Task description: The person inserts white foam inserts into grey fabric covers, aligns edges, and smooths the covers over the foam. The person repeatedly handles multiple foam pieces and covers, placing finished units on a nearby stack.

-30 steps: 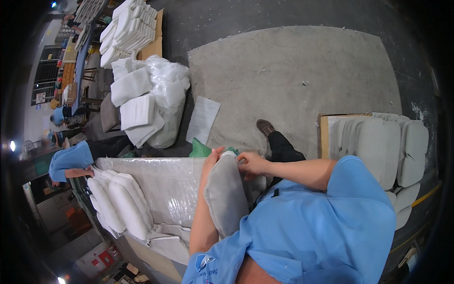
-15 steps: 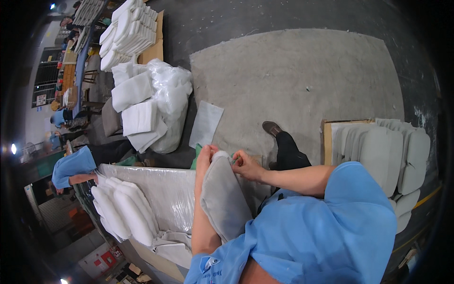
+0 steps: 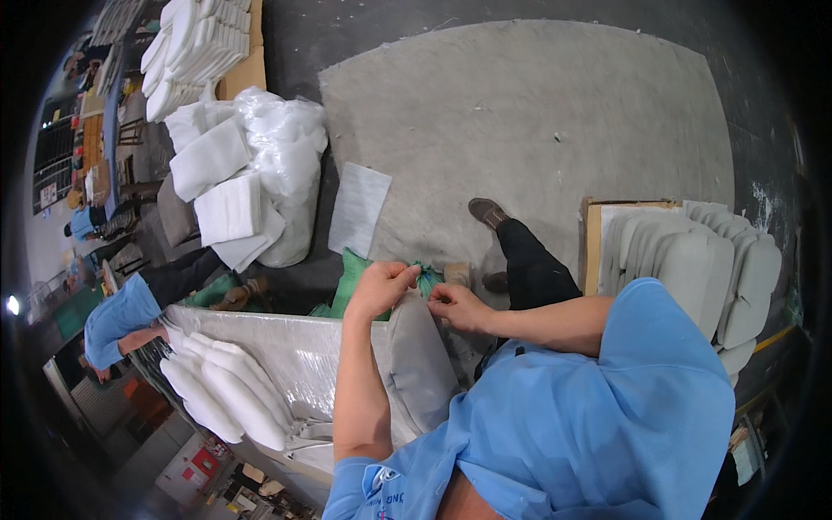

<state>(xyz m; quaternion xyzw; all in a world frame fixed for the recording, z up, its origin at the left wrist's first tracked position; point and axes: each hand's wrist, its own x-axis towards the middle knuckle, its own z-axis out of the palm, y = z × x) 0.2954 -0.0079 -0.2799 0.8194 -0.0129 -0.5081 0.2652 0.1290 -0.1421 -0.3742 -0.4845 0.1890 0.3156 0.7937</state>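
Note:
A grey fabric-covered cushion [image 3: 423, 364] rests on its edge against my body, at the right end of the plastic-wrapped table. My left hand [image 3: 379, 289] bends over its far end, thumb and fingers pinched together on the fabric edge. Close by on the right, my right hand [image 3: 461, 308] is also closed, its fingertips pinching at the same end of the cover. What exactly lies between the fingertips is too small to make out. Just beyond my hands is a green sack [image 3: 348, 279].
White pads [image 3: 227, 386] lie on the wrapped table [image 3: 251, 328], where a co-worker in a blue shirt [image 3: 123, 316] stands at the left. A plastic bag of white padding [image 3: 282, 143] sits on the floor. Grey cushions [image 3: 685, 260] fill a carton on the right.
My left hand has shifted over the cushion's far end, and the white filling that showed there is now out of sight. The cushion has turned slightly; the whole view has moved a little.

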